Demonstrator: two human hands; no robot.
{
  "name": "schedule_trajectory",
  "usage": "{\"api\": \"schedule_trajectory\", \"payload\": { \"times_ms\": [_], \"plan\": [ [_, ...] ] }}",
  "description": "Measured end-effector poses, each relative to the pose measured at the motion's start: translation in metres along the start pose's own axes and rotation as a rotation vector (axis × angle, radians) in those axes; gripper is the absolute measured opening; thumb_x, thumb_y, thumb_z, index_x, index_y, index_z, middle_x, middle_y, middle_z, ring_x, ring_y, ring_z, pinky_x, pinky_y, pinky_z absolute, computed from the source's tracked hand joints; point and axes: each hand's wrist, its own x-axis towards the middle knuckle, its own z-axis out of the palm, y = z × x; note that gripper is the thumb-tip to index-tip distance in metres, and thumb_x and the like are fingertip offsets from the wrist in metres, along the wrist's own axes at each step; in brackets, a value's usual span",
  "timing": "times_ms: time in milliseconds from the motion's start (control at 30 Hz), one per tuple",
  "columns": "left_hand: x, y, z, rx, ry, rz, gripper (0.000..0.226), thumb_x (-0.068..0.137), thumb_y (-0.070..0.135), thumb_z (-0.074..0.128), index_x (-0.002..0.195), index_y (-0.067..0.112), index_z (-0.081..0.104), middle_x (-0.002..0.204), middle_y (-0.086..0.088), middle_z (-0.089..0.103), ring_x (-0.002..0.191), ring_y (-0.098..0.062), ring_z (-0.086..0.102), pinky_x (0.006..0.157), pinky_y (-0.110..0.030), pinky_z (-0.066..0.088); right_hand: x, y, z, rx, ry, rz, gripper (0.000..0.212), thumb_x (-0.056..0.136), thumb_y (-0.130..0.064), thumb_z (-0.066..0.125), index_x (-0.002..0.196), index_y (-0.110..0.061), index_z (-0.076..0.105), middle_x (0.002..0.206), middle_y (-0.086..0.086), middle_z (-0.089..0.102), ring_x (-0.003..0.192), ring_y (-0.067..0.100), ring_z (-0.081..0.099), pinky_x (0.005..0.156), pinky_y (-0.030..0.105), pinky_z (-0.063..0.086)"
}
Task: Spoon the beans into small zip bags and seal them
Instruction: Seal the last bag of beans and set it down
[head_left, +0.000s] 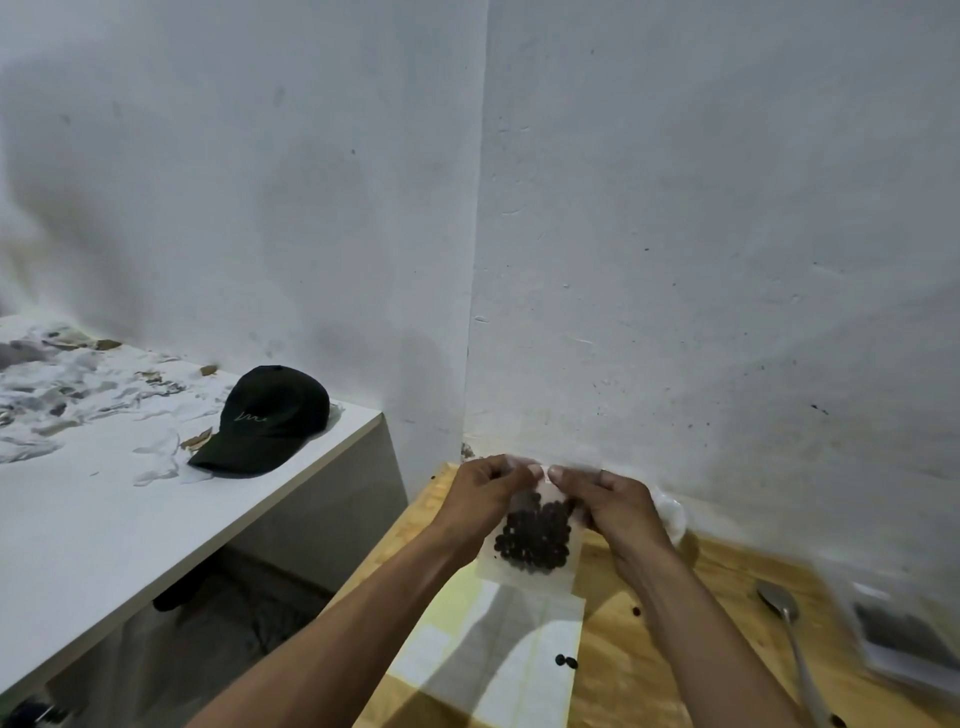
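A small clear zip bag (530, 564) with dark beans (535, 538) in its lower half hangs above the wooden table (649, 670). My left hand (480, 493) pinches the bag's top edge on the left and my right hand (610, 506) pinches it on the right, thumbs nearly meeting at the middle. A metal spoon (787, 631) lies on the table to the right. At the far right stands a clear container (904, 634) with dark beans inside, blurred.
Flat empty zip bags (498, 654) lie on the table under my arms, with three loose beans (566, 661) near them. A white bowl (670, 512) sits by the wall behind my right hand. On the left, a white table (130, 519) carries a black cap (267, 421) and plastic scraps.
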Motion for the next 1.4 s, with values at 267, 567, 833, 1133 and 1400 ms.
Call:
{"api": "schedule_trajectory", "payload": {
  "times_ms": [267, 567, 833, 1133, 1400],
  "plan": [
    [-0.001, 0.006, 0.004, 0.121, 0.000, -0.005, 0.029, 0.098, 0.009, 0.064, 0.070, 0.000, 0.061, 0.066, -0.014, 0.051, 0.057, -0.020, 0.049, 0.054, -0.015, 0.046, -0.001, 0.001, 0.008, -0.021, 0.066, -0.040, 0.006, 0.085, -0.016, 0.078, 0.087, -0.011, 0.080, 0.080, 0.002, 0.079, 0.085, 0.021, 0.074, 0.074, 0.029, 0.055],
    [0.007, 0.010, 0.010, 0.156, 0.074, -0.061, 0.020, 0.096, 0.013, 0.067, 0.078, 0.002, 0.069, 0.064, -0.002, 0.065, 0.061, -0.013, 0.063, 0.064, -0.022, 0.053, 0.000, 0.003, -0.003, 0.017, 0.017, -0.027, 0.018, 0.094, -0.003, 0.065, 0.106, -0.010, 0.077, 0.089, 0.004, 0.079, 0.089, 0.020, 0.070, 0.087, 0.036, 0.055],
    [0.012, 0.003, 0.019, 0.096, 0.011, -0.145, 0.027, 0.091, 0.030, 0.074, 0.092, 0.004, 0.072, 0.088, -0.010, 0.076, 0.075, -0.015, 0.072, 0.063, -0.023, 0.057, -0.006, 0.018, -0.040, -0.039, -0.156, 0.073, 0.024, 0.085, -0.007, 0.078, 0.108, -0.008, 0.072, 0.098, 0.010, 0.079, 0.086, 0.021, 0.075, 0.069, 0.028, 0.060],
    [0.016, -0.021, 0.112, 0.185, -0.109, -0.189, 0.031, 0.076, -0.009, 0.081, 0.102, 0.000, 0.067, 0.082, -0.010, 0.067, 0.062, -0.013, 0.066, 0.051, -0.017, 0.050, -0.011, 0.038, -0.127, -0.159, 0.167, 0.097, 0.042, 0.085, -0.017, 0.079, 0.124, -0.018, 0.061, 0.110, 0.003, 0.072, 0.095, 0.020, 0.072, 0.081, 0.036, 0.060],
    [0.019, -0.045, 0.254, 0.245, -0.310, -0.136, 0.066, 0.078, 0.010, 0.084, 0.136, 0.006, 0.052, 0.100, -0.006, 0.070, 0.090, -0.021, 0.072, 0.085, -0.035, 0.061, -0.031, 0.031, -0.245, -0.364, 0.530, 0.073, 0.060, 0.086, -0.015, 0.079, 0.139, -0.015, 0.051, 0.124, 0.017, 0.065, 0.103, 0.029, 0.067, 0.082, 0.036, 0.055]
  ]
}}
